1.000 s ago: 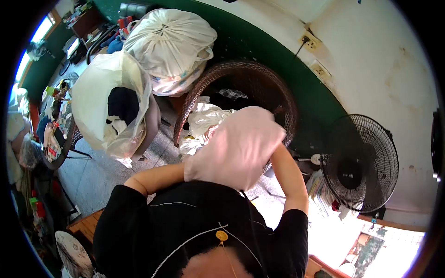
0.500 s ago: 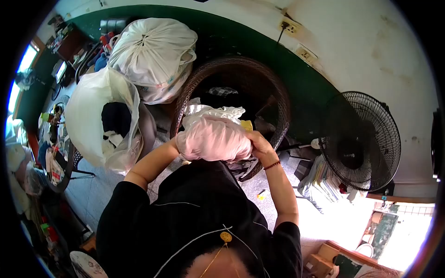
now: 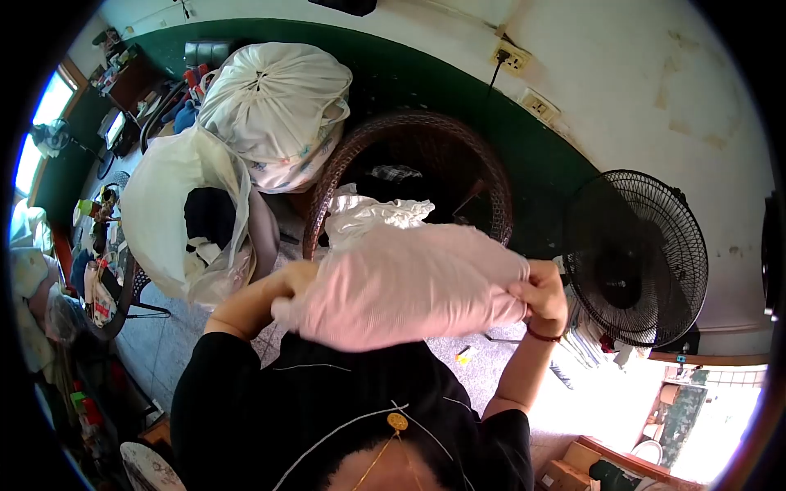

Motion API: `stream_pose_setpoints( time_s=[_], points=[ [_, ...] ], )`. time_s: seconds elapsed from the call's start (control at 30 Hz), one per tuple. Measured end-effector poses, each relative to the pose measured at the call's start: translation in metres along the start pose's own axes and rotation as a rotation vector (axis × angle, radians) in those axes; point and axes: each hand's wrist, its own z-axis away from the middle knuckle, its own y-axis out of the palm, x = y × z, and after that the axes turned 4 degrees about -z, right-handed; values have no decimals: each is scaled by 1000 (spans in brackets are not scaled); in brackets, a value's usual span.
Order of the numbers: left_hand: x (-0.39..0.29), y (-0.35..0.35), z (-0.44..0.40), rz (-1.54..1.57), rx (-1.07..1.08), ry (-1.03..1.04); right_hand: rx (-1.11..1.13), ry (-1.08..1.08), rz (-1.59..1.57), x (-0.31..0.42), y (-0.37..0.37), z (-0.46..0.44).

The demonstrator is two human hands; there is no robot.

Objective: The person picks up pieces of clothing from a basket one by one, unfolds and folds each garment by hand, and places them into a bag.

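Observation:
A pink cloth [image 3: 409, 286] is stretched sideways in front of my chest, its middle billowing. At its right edge my right hand [image 3: 544, 293] pinches the fabric between thumb and fingers. My left hand [image 3: 299, 282] is closed on the left end, its fingers partly hidden by the cloth. Just beyond is a round brown woven basket chair [image 3: 501, 188] holding a crumpled white cloth [image 3: 372, 217] and a dark checked cloth [image 3: 395, 173].
Left of the chair stand an open pale plastic bag [image 3: 155, 221] with dark fabric inside and a tied white bundle [image 3: 278, 106]. A black fan [image 3: 626, 282] is at the right, near a wall socket [image 3: 512, 57]. A cluttered round table [image 3: 106, 315] stands far left.
The pink cloth was bunched up half a second ago and is now spread wide. My hands have moved apart, my right hand outward to the right and both nearer my body.

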Motion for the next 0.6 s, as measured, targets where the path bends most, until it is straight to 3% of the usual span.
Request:
stream_pose_setpoints(
  time_s=[0.07, 0.13, 0.2, 0.27, 0.33, 0.4, 0.47, 0.6],
  points=[
    [-7, 18, 9, 14, 97, 10, 94, -5, -137, 11, -9, 2],
    [-11, 30, 13, 21, 161, 21, 51, -223, -308, -1, 7, -15],
    [-14, 37, 14, 24, 181, 26, 245, -282, -216, -12, 29, -38],
    [-14, 39, 13, 36, 183, 20, 463, -79, -131, -15, 49, -46],
    [-13, 42, 11, 43, 178, 14, 486, -102, -22, -11, 61, -41],
    [-14, 38, 9, 55, 161, 9, 132, -124, 177, -4, 51, -30],
    [-13, 32, 6, 60, 123, -5, -46, -58, 182, -12, 29, -18],
    [-12, 21, 1, 49, 31, -22, 99, -28, 9, -39, 47, -9]
  ],
)
